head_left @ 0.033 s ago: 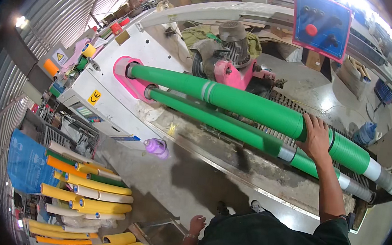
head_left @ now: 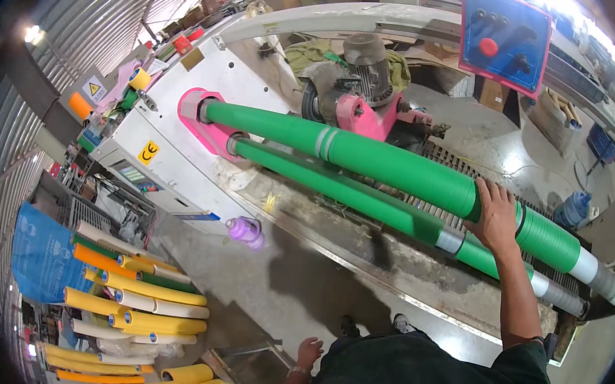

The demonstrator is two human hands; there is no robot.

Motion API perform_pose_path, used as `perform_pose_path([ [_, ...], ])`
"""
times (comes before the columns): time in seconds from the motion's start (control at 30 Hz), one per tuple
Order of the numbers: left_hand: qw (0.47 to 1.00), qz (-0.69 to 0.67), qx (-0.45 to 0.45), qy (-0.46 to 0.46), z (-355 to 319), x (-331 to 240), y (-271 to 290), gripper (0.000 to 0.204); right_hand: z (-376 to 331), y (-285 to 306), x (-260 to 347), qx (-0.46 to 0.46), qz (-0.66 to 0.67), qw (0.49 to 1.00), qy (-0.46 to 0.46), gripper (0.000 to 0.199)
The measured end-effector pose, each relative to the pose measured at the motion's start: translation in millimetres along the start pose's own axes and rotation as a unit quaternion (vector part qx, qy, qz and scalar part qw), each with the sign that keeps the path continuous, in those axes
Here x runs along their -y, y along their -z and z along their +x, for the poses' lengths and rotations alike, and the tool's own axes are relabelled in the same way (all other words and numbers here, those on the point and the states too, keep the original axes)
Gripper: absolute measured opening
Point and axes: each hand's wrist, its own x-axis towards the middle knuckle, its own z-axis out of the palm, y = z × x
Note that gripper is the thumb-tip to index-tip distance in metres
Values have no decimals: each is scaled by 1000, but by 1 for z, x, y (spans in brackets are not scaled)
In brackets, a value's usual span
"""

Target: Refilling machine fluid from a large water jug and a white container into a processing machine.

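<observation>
My right hand (head_left: pixel 495 217) lies on the upper green roll (head_left: pixel 404 173), its fingers stretched over the curved surface near a dark band toward the right end. This long roll slants from a pink mount (head_left: pixel 195 118) at the left down to the right. Below and nearer to me runs a thinner green roll (head_left: pixel 351 191), parallel to the first, with a grey section along it. My left hand (head_left: pixel 309 353) hangs low beside my body, fingers loosely bent and apart, with nothing visible in it. It touches neither roll.
A white machine cabinet (head_left: pixel 173 136) carries the pink mount. Behind the rolls stands a motor (head_left: pixel 368 69); a blue control panel (head_left: pixel 503 41) hangs above. A purple bottle (head_left: pixel 245 232) is near the cabinet. Several yellow rolls (head_left: pixel 164 323) are stacked at lower left. A metal edge (head_left: pixel 359 270) runs before me.
</observation>
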Motion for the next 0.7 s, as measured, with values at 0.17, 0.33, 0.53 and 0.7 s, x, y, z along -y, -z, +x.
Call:
perform_pose_path([
  [0.17,997,-78,-4,0,-11,-9,-1,38,1,-1,4,3,-6,1000,0,95],
  [0.33,998,-62,-1,1,-7,-7,-1,37,0,2,1,4,-2,1000,-3,94],
  [0.53,998,21,12,-55,2,6,-4,29,-1,-4,-9,-27,3,999,21,89],
  [0.7,993,45,61,-88,20,42,29,37,-3,-1,-11,-67,11,997,40,89],
])
